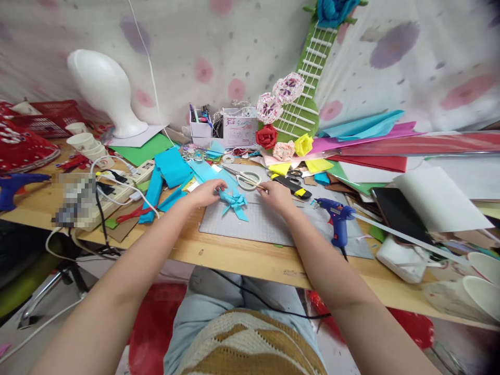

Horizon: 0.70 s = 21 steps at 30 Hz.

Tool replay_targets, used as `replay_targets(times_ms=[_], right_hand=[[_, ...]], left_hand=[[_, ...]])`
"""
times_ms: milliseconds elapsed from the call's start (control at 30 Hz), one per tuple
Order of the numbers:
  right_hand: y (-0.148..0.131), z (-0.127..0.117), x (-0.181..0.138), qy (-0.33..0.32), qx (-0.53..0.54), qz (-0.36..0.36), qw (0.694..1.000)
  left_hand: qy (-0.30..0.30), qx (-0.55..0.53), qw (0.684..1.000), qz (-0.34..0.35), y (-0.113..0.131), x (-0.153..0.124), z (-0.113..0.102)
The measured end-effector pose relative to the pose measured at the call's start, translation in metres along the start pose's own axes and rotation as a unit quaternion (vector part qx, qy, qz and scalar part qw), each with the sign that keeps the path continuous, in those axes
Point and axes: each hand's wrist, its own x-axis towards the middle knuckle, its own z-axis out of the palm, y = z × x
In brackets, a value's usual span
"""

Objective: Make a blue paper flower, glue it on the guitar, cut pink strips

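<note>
Nearest the body, the black cord (255, 298) of the glue gun drops off the table edge (242, 260) and loops across the lap; a knee or a forearm catching it could, I judge, tug the gun over. On the grey cutting mat (258, 229) the left hand (205, 191) has thumb and fingertips closed on the near-left end of the blue paper bow (235, 202), which lies on the mat between the two hands. The right hand (275, 195) is curled, its fingertips nipped together on what looks like a thin stick (255, 185) pointing left towards the bow. Only one end of the bow is held, so its folded loops might spring loose or slide if that pinch eases. Just right of the right wrist stands the blue hot glue gun (338, 219) (whether it is hot cannot be told), close enough that a sideways sweep of the arm might knock it or brush its nozzle. Beyond the hands lie white-handled scissors (247, 179) and a yellow-and-black utility knife (294, 187), both near the fingers, so a blind reach risks a nick
</note>
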Motion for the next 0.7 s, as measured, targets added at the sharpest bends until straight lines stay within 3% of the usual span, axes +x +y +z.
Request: replay_targets(times_ms=[100,267,433,533,600,700], right_hand=[[0.001,0.002,0.001,0.006,-0.002,0.002,1.000],[0.001,-0.002,0.001,0.028,-0.002,0.028,0.999],[-0.004,-0.005,-0.002,0.034,0.013,0.007,0.999],[-0.008,-0.004,-0.003,0.026,0.024,-0.010,0.999],[-0.009,-0.003,-0.003,0.015,0.027,-0.008,0.999],[-0.009,-0.002,-0.003,-0.002,0.024,0.006,1.000]], left_hand=[[-0.008,0.009,1.000,-0.028,0.004,0.000,0.006],[0.084,-0.062,0.993,-0.059,0.021,-0.016,0.017],[0.028,-0.150,0.988,-0.012,0.034,-0.026,0.018],[0.023,-0.215,0.975,-0.046,0.034,-0.022,0.015],[0.026,-0.203,0.975,-0.084,0.034,-0.017,0.013],[-0.048,-0.205,0.968,-0.137,0.037,-0.010,0.010]])
